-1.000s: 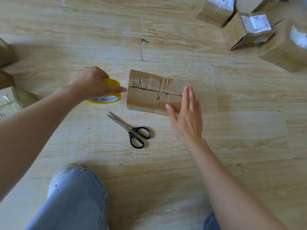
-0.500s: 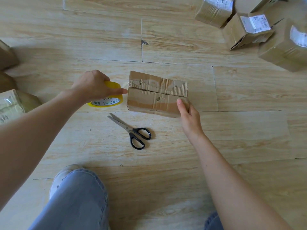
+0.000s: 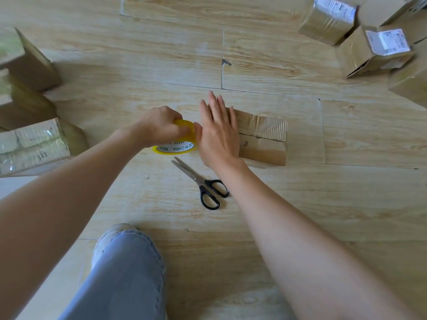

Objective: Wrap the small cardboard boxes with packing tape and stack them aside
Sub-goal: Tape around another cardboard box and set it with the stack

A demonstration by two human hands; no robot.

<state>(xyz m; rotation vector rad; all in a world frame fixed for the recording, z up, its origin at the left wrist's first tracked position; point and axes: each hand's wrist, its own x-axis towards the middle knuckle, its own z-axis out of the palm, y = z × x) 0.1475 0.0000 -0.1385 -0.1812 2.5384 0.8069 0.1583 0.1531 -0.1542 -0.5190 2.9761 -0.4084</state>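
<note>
My left hand (image 3: 159, 125) grips the yellow tape roll (image 3: 178, 146) just beside the left end of the cardboard box (image 3: 263, 144), which lies mid-floor (image 3: 300, 204). My right hand (image 3: 219, 132) rests flat on that end, fingers straight. Scissors (image 3: 201, 181) lie nearer me, and taped boxes (image 3: 34, 144) sit at the floor's left edge.

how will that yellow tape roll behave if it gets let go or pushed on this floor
The tape roll is a round ring, so set on edge it would probably roll across the smooth floor; laid flat it should just slide. It looks rigid, likely keeping its shape in the grip of the left hand.
</note>
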